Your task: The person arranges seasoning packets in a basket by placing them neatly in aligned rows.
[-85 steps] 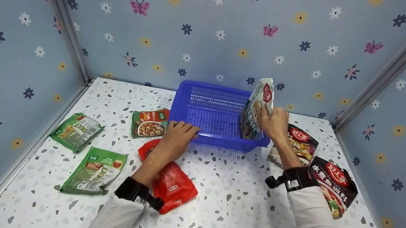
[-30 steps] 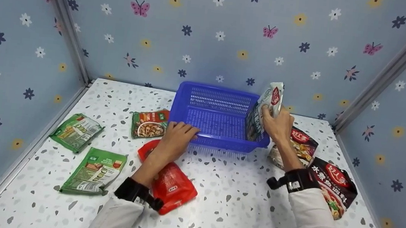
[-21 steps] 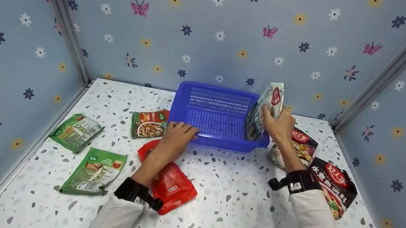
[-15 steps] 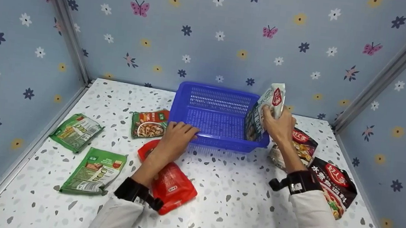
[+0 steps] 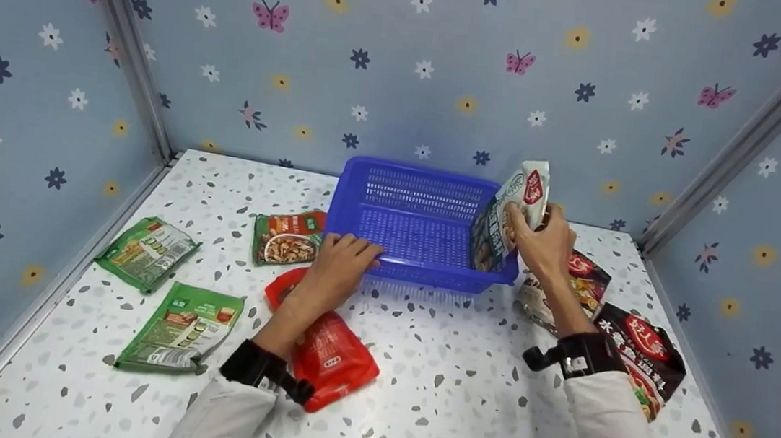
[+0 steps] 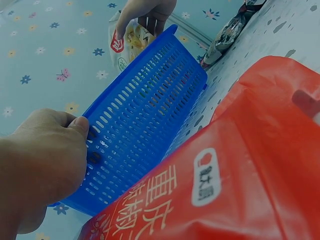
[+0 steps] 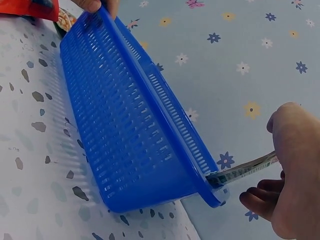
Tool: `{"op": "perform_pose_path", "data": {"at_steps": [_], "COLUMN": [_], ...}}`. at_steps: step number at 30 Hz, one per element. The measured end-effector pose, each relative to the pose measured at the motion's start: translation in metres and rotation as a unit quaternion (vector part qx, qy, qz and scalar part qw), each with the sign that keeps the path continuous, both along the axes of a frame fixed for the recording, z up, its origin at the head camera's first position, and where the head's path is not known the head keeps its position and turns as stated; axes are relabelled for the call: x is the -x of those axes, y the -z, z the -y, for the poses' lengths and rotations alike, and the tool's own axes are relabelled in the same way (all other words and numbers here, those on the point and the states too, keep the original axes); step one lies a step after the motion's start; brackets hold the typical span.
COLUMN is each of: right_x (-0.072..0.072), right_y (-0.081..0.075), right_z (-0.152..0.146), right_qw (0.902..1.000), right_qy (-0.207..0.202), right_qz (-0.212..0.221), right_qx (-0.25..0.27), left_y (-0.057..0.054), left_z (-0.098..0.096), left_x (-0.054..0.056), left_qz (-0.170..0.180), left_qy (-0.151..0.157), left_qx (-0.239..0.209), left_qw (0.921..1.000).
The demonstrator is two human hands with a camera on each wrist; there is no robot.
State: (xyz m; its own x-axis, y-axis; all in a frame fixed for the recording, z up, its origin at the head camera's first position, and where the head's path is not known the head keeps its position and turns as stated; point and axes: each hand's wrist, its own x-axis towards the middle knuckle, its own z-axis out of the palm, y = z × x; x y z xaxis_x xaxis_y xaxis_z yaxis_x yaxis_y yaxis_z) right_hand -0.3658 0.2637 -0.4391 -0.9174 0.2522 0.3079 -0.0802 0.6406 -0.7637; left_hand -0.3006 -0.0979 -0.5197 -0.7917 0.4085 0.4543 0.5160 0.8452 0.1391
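Observation:
A blue plastic basket (image 5: 418, 236) stands against the back wall. My left hand (image 5: 342, 265) grips its near-left rim, the thumb (image 6: 78, 126) on the rim in the left wrist view. A white and dark green food packet (image 5: 493, 233) stands upright, leaning at the basket's right end, its top above the rim. My right hand (image 5: 544, 242) is around the packet's right edge, thumb in front and fingers behind. In the right wrist view the fingers (image 7: 262, 200) are spread apart from the packet. Under my left forearm lies a red pouch (image 5: 336, 358).
Two green packets (image 5: 183, 328) lie at the left. A red and green packet (image 5: 287, 237) lies beside the basket's left end. To the right are a dark packet (image 5: 584, 276), partly hidden by the right forearm, and a black packet (image 5: 645, 354). Patterned walls enclose the table.
The packet has shifted right, to the basket's right end. My right hand followed it, and its fingers have now loosened away from the packet. The left hand stays on the rim.

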Motion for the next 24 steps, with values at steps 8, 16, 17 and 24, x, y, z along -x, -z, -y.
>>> {"op": "perform_pose_path", "data": {"at_steps": [8,16,17,24], "right_x": [-0.022,-0.065,-0.069,-0.092], "right_y": [0.002,0.008,0.010,0.024], "right_z": [-0.015,-0.037,-0.039,-0.065], "right_qw": [0.9973,0.9947,0.9944,0.9951], "right_qy": [-0.063,-0.081,-0.084,-0.086], "right_qz": [-0.007,0.020,0.018,0.035], "right_qx": [0.038,0.060,0.061,0.034], "left_y": [-0.001,-0.002,-0.003,-0.002], "left_z": [0.000,0.000,0.000,0.000], "left_x": [0.000,-0.001,-0.001,-0.001], "left_qz": [0.006,0.018,0.019,0.025], "left_qy": [0.005,0.000,0.000,0.000], "left_qx": [-0.016,-0.011,-0.011,-0.007], "left_qw": [0.9998,0.9998,0.9998,0.9997]}}
